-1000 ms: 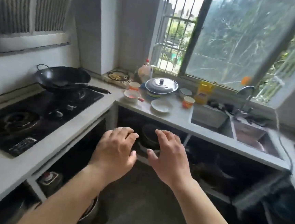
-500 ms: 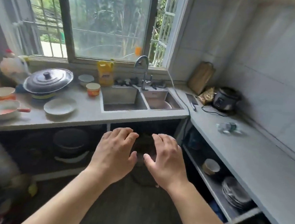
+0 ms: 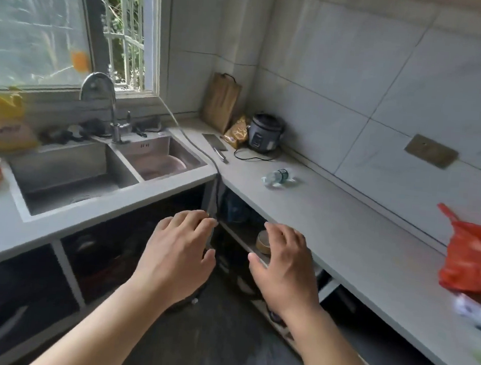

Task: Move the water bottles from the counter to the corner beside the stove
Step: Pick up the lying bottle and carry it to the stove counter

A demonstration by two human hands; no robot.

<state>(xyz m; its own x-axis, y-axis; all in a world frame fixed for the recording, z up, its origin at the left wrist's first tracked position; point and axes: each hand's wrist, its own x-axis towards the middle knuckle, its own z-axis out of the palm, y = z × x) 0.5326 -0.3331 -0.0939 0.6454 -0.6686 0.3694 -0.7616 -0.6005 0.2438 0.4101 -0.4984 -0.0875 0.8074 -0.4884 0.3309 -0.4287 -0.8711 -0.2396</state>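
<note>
A small clear water bottle (image 3: 277, 177) with a dark green label lies on its side on the grey right-hand counter (image 3: 353, 244). My left hand (image 3: 179, 249) and my right hand (image 3: 281, 264) hover palm down in front of the counter corner, well short of the bottle. Both hands hold nothing and their fingers are loosely bent. The stove is out of view.
A double steel sink (image 3: 103, 170) with a tap (image 3: 101, 100) sits at left under the window. A cleaver (image 3: 216, 148), a rice cooker (image 3: 264, 133) with its cord, a snack bag (image 3: 238, 131) and a cutting board (image 3: 221, 102) stand in the far corner. A red plastic bag (image 3: 477, 255) lies at right.
My view has swung right from the stove, past the sink, to the right-hand counter. The bottle now appears closer. My hands have spread slightly apart and still hold nothing.
</note>
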